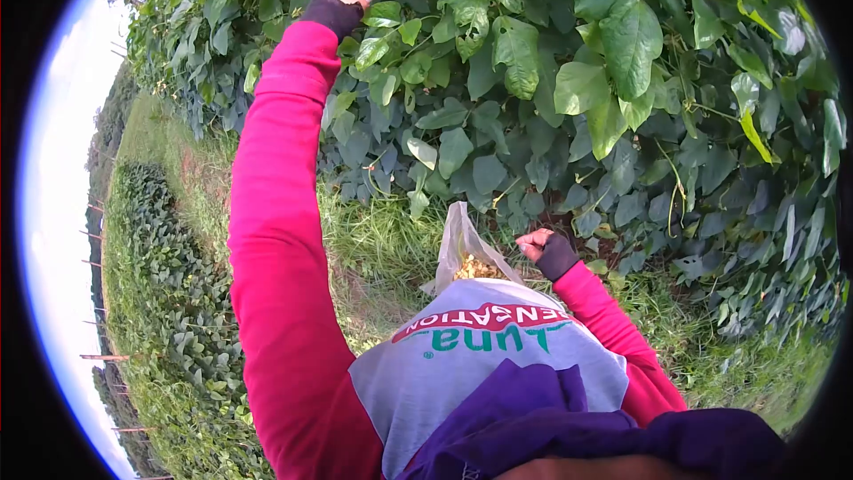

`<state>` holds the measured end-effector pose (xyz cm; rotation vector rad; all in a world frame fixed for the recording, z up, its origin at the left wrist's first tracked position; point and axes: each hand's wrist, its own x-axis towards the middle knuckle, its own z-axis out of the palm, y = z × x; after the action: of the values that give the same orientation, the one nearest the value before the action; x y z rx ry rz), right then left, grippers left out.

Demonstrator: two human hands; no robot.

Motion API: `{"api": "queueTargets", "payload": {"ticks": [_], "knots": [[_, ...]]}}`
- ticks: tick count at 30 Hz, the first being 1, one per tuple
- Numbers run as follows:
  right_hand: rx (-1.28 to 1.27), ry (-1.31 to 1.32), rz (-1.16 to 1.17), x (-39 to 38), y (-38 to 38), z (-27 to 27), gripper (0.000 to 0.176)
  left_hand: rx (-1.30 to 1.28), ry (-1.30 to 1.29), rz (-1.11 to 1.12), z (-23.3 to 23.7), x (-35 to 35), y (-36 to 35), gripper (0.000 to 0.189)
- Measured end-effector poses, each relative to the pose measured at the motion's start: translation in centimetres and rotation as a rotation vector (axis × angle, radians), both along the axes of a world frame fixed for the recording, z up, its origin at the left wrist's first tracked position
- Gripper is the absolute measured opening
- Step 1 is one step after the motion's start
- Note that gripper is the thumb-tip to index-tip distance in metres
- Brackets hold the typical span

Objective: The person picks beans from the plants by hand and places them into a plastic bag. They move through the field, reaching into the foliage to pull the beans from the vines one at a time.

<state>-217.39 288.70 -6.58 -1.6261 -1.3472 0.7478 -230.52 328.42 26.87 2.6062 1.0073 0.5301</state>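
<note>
My left hand [348, 2], in a dark fingerless glove, reaches up to the leaves of the tall green hedge [533, 53]. Its fingers are drawn together, and what they hold, if anything, is too small to name. Lower down, my right hand [544, 249], gloved the same way, is held in front of my body with its fingers curled together; nothing can be made out in them. Between my body and the plants, a pale translucent bag [458, 233] hangs open, with small yellowish pieces [478, 268] inside. The bag lies just left of my right hand.
Climbing plants form a dense wall in front and to the right. Grass [378, 236] grows at its foot. On the left are another row of low plants [147, 249] and several thin posts. Thin stems and vines [677, 187] hang from the leaf wall.
</note>
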Motion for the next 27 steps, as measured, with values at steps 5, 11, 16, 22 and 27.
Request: {"api": "queueTargets", "payload": {"ticks": [5, 11, 16, 22, 27], "knots": [[0.012, 0.032, -0.064, 0.1, -0.8, 0.6, 0.015, -0.306, 0.005, -0.094, -6.6, 4.4, 16.6, 0.029], [-0.136, 0.119, -0.228, 1.9, -3.5, 0.1, 0.016, -0.145, 0.635, -0.031, -8.6, 7.8, 17.5, 0.032], [-0.106, 0.066, -0.267, 3.3, -4.0, -0.7, 0.016, -0.278, 0.333, 0.091, -8.8, 7.6, 17.8, 0.027], [-0.112, 0.082, -0.228, 4.1, -3.6, -1.6, 0.016, -0.426, -0.122, 0.194, -9.1, 5.7, 16.5, 0.021], [-0.066, -0.026, -0.171, 4.7, -4.0, -2.3, 0.016, -0.411, -0.362, 0.111, -8.5, 4.6, 17.0, 0.023]]}}
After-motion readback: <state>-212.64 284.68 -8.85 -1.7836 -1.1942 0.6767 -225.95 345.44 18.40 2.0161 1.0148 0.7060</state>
